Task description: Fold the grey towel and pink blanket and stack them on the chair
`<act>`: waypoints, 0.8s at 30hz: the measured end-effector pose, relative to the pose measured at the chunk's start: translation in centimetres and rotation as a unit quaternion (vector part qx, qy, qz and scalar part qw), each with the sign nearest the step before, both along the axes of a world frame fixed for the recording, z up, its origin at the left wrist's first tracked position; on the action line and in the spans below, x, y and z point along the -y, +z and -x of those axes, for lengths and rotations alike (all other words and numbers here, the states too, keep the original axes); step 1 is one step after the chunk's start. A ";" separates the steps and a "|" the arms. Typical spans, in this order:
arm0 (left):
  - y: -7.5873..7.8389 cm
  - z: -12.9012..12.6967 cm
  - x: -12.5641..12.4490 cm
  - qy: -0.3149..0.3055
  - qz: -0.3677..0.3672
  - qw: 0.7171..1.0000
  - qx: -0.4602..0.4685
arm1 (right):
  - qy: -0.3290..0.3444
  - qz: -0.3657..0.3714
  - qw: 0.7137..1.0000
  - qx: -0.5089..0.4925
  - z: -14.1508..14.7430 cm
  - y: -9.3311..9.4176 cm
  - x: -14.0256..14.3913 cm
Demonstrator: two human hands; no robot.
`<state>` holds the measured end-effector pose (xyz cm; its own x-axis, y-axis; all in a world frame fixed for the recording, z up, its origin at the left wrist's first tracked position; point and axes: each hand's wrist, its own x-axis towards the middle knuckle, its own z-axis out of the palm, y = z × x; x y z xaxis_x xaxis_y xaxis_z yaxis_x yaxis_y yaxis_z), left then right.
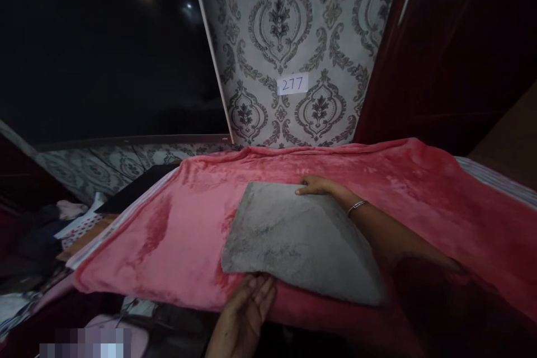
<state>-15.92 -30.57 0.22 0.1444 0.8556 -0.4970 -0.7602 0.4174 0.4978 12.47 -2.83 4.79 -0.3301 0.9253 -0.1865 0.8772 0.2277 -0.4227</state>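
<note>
One grey cloth (289, 235) lies spread before me on the pink blanket (184, 224), roughly at the middle, its right side slanting out toward my forearm. My right grip (316, 184) is at the far edge, thumb on top of the cloth and fingers bent at the border; whether they are clamped on it I cannot tell. A silver bracelet (357, 207) circles that wrist. My left grip (249, 305) is at the near edge, palm turned up and unclenched, fingers stretched out side by side with their tips at the hem, partly hidden there. The blanket is wrinkled along its far border, by the patterned wallpaper (279, 17). On that wallpaper is a paper label (292, 84) reading 277, between a dark screen (104, 67) on the left and a glossy dark red panel (440, 56) on the right
</note>
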 end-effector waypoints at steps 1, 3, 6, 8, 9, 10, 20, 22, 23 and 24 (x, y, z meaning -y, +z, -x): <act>-0.3 -0.2 -0.2 0.008 0.000 1.000 -0.002 | 0.005 0.010 1.000 0.002 0.0 0.2 -0.4; -0.8 -0.3 -0.6 0.013 0.004 1.000 -0.004 | 0.015 0.034 0.999 0.002 0.1 0.5 -0.9; -1.1 -0.3 -0.9 0.002 0.007 1.000 0.007 | 0.029 0.070 0.997 -0.012 0.2 0.9 -1.5; -0.9 -0.6 -1.2 -0.001 0.009 1.000 0.016 | 0.037 0.096 0.994 -0.025 0.2 1.0 -1.6; -0.7 -0.8 -1.3 -0.001 0.013 1.000 0.018 | 0.040 0.109 0.993 -0.033 0.1 1.0 -1.6; -0.5 -1.1 -1.4 0.000 0.018 1.000 0.020 | 0.042 0.120 0.991 -0.040 0.1 1.0 -1.6; 0.8 -3.9 -2.8 0.029 0.029 0.998 0.045 | 0.049 0.161 0.984 -0.059 -0.1 1.9 -1.0; 1.4 -4.8 -2.7 0.054 0.044 0.996 0.046 | 0.054 0.162 0.983 -0.068 -0.3 1.8 -0.6; 1.7 -5.2 -2.7 0.066 0.039 0.996 0.052 | 0.051 0.164 0.982 -0.080 -0.4 1.8 -0.4; 1.9 -5.7 -2.7 0.077 0.024 0.995 0.060 | 0.045 0.164 0.981 -0.094 -0.4 1.7 -0.3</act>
<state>-10.22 -27.89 2.11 0.0730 0.8482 -0.5246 -0.8698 0.3115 0.3827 12.86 -2.50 6.51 -0.4648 0.7913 -0.3973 0.7592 0.1252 -0.6387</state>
